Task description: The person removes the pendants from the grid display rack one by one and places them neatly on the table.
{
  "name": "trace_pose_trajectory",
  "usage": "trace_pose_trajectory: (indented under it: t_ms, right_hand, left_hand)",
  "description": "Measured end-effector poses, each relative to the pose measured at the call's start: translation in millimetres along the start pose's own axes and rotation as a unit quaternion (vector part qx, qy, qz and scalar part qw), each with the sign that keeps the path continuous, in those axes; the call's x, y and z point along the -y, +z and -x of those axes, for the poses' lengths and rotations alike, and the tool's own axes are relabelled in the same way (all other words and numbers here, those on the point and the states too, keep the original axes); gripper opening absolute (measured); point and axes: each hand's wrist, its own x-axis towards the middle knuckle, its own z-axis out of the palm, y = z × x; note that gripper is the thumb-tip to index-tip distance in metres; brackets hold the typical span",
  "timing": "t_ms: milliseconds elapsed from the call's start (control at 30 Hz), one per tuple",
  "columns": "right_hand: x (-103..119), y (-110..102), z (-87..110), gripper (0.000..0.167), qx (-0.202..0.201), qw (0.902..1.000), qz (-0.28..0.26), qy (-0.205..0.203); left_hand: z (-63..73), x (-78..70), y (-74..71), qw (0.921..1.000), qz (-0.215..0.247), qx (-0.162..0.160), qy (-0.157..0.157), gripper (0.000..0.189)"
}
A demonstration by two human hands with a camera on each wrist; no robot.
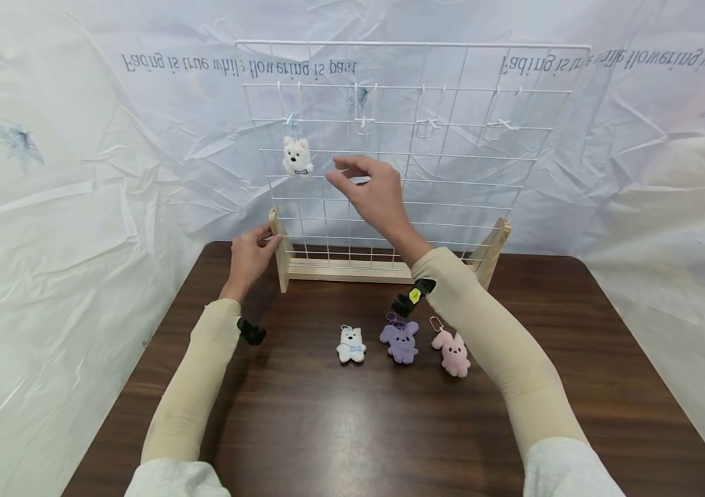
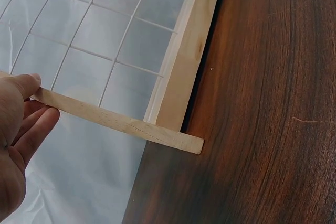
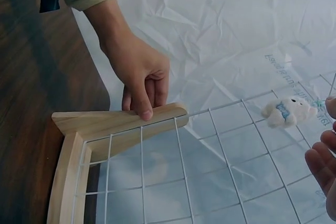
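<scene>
My left hand (image 1: 253, 257) pinches the upright wooden end piece (image 2: 121, 123) of a white wire grid rack (image 1: 389, 155), thumb on one side and fingers on the other. A white plush dog keychain (image 1: 297, 157) hangs from a hook near the grid's upper left. Just right of it, in the head view, my right hand (image 1: 373, 190) is raised in front of the grid, thumb and fingers apart and holding nothing. Only the fingers (image 3: 325, 156) of that hand show at the right edge of the right wrist view.
On the dark wooden table (image 1: 302, 428) lie a white plush keychain with a blue bow (image 1: 351, 345), a purple plush keychain (image 1: 400, 342) and a pink plush keychain (image 1: 454, 355). Several hooks (image 1: 428, 124) line the grid's upper part. White printed cloth (image 1: 79, 207) hangs behind.
</scene>
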Motion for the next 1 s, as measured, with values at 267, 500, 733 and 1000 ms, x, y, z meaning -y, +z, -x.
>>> trace_pose_trajectory:
  t_ms: [267, 500, 733, 1000]
  right_hand:
    - [12, 13, -19.0, 0.033, -0.024, 0.9995, -0.018, -0.004]
    - [16, 23, -32.3, 0.033, -0.034, 0.9991, -0.025, -0.001]
    - [18, 33, -45.0, 0.033, -0.042, 0.9987, -0.026, 0.005]
    - [18, 44, -52.1, 0.033, -0.049, 0.9987, -0.013, 0.004]
  left_hand:
    - [-0.4, -1.1, -1.3, 1.0, -0.002, 0.0, -0.002, 0.036]
    - [0.8, -1.6, -1.1, 1.0, -0.005, 0.0, 0.001, 0.035]
    - [0.0, -1.4, -0.6, 1.0, -0.002, -0.004, 0.009, 0.033]
    - [0.9, -2.9, -1.6, 1.0, -0.006, -0.001, 0.004, 0.034]
